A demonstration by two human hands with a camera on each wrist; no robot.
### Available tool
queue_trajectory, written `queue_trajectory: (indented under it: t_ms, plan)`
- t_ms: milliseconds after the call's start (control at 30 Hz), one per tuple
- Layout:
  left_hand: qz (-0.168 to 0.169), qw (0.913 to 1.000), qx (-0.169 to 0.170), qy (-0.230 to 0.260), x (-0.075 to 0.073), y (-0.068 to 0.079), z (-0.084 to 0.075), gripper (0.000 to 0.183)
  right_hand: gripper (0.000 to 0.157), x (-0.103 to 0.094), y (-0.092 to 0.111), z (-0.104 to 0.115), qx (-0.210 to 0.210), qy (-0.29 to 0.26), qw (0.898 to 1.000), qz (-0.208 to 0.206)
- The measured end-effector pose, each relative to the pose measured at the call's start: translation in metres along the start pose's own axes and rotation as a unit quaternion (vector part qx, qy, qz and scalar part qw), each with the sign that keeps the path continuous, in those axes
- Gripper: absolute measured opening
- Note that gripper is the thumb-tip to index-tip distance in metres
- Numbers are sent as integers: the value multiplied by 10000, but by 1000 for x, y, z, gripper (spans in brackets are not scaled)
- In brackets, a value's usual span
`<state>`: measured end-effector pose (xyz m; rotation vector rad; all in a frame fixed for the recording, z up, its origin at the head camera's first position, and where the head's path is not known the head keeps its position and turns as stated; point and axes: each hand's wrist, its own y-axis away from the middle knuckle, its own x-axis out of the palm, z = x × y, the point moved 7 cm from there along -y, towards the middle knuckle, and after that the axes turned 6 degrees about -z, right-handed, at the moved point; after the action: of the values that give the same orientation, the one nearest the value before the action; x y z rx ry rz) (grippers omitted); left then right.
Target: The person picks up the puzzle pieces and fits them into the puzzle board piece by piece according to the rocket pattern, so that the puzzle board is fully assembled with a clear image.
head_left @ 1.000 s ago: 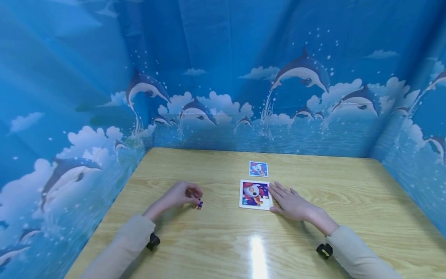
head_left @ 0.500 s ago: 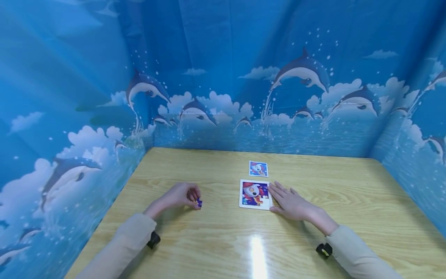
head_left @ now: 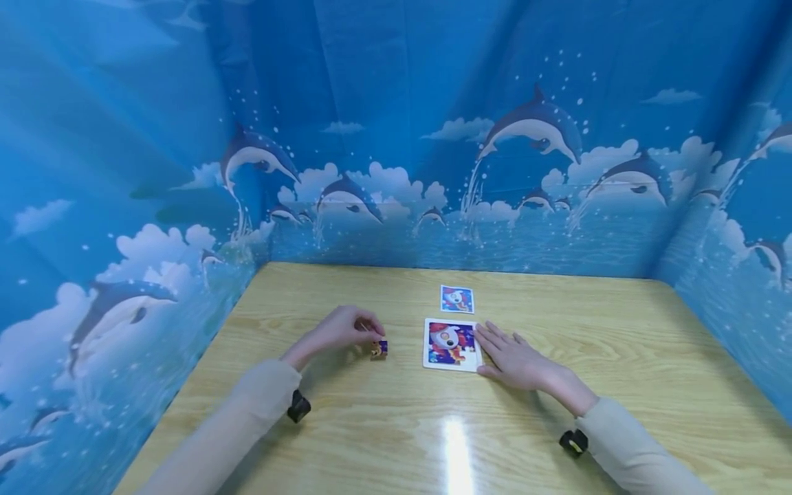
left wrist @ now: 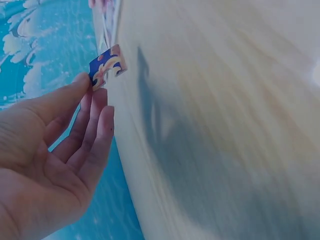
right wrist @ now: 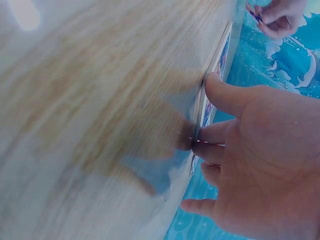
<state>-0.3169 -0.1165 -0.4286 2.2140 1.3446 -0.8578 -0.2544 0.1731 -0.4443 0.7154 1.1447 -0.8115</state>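
Observation:
Between thumb and fingertips my left hand (head_left: 343, 328) pinches a jigsaw puzzle piece (left wrist: 107, 66), dark blue with orange and cream swirls, held above the table left of the puzzle board. The white-framed jigsaw puzzle (head_left: 444, 342) shows a white character on purple and red; a pale gap lies at its lower right. My right hand (head_left: 510, 359) rests with extended fingers on the board's right edge. In the right wrist view its thumb (right wrist: 225, 95) and fingers touch that edge.
A small picture card (head_left: 457, 300) with a similar image lies just behind the puzzle board. The wooden table (head_left: 371, 426) is bordered at the back and sides by a blue dolphin-print curtain (head_left: 396, 137).
My left hand has lifted the puzzle piece and carried it rightward, closer to the board. The right hand has stayed on the board's edge.

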Motion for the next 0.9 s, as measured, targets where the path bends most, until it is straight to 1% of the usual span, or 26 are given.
queue_trajectory:
  t_ms: [167,300,400,567,700,800,900]
  plan:
    - [-79,9997,-60,244,11,-24,-17,7,70,-1,0,0,21,24,10000,16]
    - [-43,9991,57,406,22,-42,-33,8,70,1,-1,-1,22,37,10000,4]
    - [40,9987,201,461,33,-52,-45,8,71,2,-2,-2,-4,27,10000,-26]
    - [215,9978,424,459,55,-63,-63,6,71,0,-2,1,-51,-70,10000,-31]
    - [352,9958,674,502,73,-70,-77,6,72,0,-1,-1,-140,-47,9998,-127]
    - [408,9948,759,541,87,-73,-84,6,73,3,-1,-6,-207,12,9995,-236]
    - [434,9954,772,378,100,-77,-87,6,74,4,-1,-9,-247,49,9992,-321]
